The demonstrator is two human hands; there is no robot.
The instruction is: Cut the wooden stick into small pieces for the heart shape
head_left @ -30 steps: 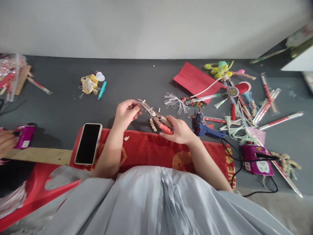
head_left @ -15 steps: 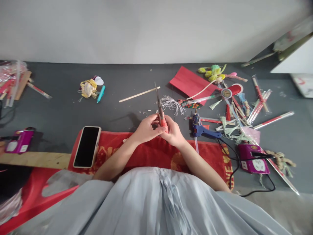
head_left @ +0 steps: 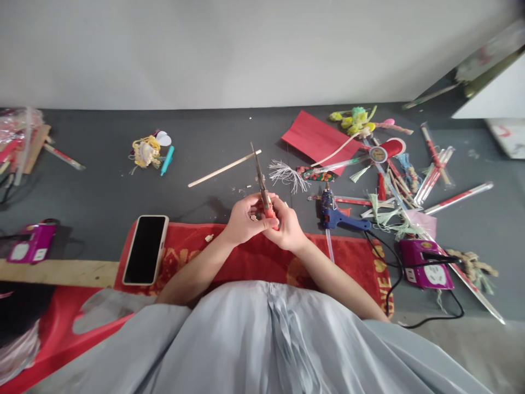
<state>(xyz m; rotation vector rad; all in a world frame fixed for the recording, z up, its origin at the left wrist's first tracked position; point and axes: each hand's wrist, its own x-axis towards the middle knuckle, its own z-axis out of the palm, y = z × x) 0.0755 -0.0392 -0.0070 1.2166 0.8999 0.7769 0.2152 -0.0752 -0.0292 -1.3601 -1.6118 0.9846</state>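
A pair of scissors (head_left: 261,183) points away from me, its blades close together and its red handles between my hands. My right hand (head_left: 287,227) is closed around the handles from the right. Against them from the left lies the thumb of my left hand (head_left: 243,221), with its other fingers curled. A small pale piece (head_left: 254,218) shows inside the left fingers; how it is held is hard to see. Just beyond, a thin wooden stick (head_left: 223,169) lies slantwise on the grey table, its right end near the blade tips.
Below my hands is a red towel (head_left: 188,235) with a phone (head_left: 145,250) at its left. To the right lie a blue glue gun (head_left: 340,219), red paper (head_left: 318,139), a red thread spool (head_left: 391,149), tassels and wrapped sticks. Purple power blocks (head_left: 426,265) stand at both sides.
The scissors have tilted to the left, and their tips are slightly nearer. The wooden stick has shifted left and toward me. Both hands stay together around the handles.
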